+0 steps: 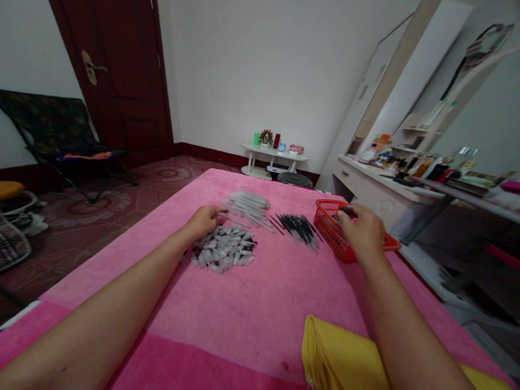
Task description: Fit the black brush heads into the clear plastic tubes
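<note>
My left hand (205,220) is at the left of the table, with its fingers stretched out and slightly apart. It lies between a heap of small whitish caps (225,248), some with black parts, and a bundle of translucent pale tubes (248,207). A row of thin black sticks with pale ends (299,228) is spread to the right of the tubes. Over the red plastic basket (333,235), my right hand (364,231) has its fingers pinched together. Something dark shows at those fingertips, too small to name. My hand hides part of the basket and its contents.
A pink cloth (238,309) covers the table. Folded yellow fabric (343,359) lies at the front right under my right forearm. A white dressing table (372,182) with bottles stands on the right. A folding chair (60,129) is at the left near the door.
</note>
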A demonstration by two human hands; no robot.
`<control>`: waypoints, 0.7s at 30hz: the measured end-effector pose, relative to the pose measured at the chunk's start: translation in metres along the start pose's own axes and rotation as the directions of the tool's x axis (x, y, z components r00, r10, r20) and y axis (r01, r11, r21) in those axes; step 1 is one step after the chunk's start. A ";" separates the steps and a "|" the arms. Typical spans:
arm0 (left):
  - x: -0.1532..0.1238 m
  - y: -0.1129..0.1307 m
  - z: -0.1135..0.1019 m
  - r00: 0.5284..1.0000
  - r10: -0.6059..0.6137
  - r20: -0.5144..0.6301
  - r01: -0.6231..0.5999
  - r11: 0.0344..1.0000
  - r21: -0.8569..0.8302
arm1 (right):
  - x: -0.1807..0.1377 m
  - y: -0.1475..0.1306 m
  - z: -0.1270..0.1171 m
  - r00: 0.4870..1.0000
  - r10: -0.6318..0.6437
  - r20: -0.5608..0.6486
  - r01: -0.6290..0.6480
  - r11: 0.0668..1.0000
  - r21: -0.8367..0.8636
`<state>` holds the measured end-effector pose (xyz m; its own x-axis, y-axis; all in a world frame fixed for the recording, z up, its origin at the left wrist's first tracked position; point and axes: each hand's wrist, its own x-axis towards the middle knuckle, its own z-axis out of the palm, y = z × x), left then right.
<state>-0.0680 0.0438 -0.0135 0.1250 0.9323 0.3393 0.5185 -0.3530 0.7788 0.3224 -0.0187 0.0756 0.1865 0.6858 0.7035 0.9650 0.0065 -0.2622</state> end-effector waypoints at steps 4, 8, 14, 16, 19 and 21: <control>-0.002 -0.001 0.008 0.984 0.121 0.130 -0.137 0.983 0.126 | -0.014 -0.026 0.019 0.977 -0.176 0.116 0.160 0.978 0.136; 0.000 -0.001 0.013 0.981 0.149 0.126 -0.176 0.953 0.247 | -0.034 -0.042 0.039 0.914 -0.282 0.291 0.234 0.953 0.191; -0.001 0.009 0.010 0.959 0.170 0.226 -0.243 0.904 0.351 | -0.056 -0.051 0.055 0.813 -0.407 0.417 0.318 0.909 0.268; -0.003 0.012 0.009 0.954 0.182 0.237 -0.267 0.876 0.402 | -0.060 -0.054 0.056 0.789 -0.446 0.422 0.344 0.891 0.298; -0.005 0.014 0.010 0.967 0.167 0.193 -0.240 0.847 0.474 | -0.064 -0.063 0.054 0.777 -0.485 0.402 0.355 0.864 0.357; -0.006 0.014 0.011 0.978 0.147 0.148 -0.203 0.842 0.499 | -0.068 -0.071 0.053 0.755 -0.525 0.393 0.363 0.834 0.416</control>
<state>-0.0519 0.0336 -0.0104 0.3239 0.8714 0.3685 0.8338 -0.4470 0.3240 0.2312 -0.0271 0.0120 -0.4379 0.8004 0.4094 0.7954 0.5572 -0.2387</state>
